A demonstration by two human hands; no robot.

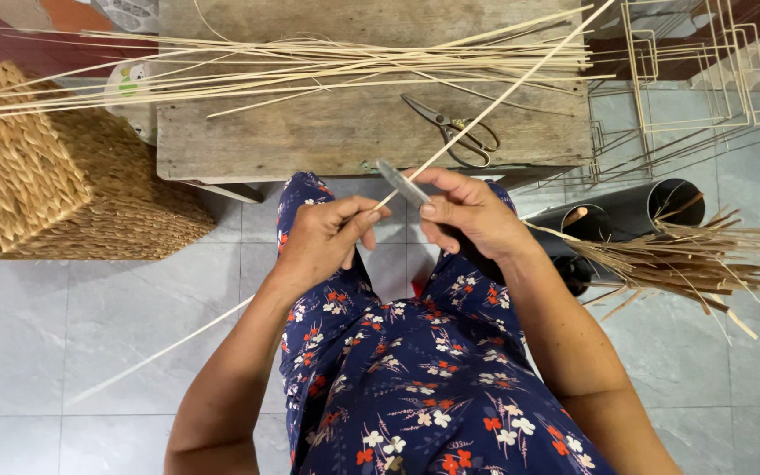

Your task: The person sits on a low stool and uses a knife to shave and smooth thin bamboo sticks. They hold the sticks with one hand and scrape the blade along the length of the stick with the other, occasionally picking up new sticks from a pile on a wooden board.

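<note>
My left hand (pixel 323 239) pinches a long pale cane strip (pixel 494 101) that runs from the upper right, across the wooden bench, down past my lap to the lower left. My right hand (pixel 468 214) grips a small knife (pixel 402 183), its grey blade laid against the strip right by my left fingertips. Both hands hover over my knees, which are covered by dark blue flowered cloth.
A low wooden bench (pixel 327 132) in front carries a sheaf of cane strips (pixel 266 66) and black scissors (pixel 455 132). A woven basket (pixel 54 176) stands left. Wire frames (pixel 688 79) and black tubes (pixel 635 211) holding split cane lie right. Grey floor tiles surround.
</note>
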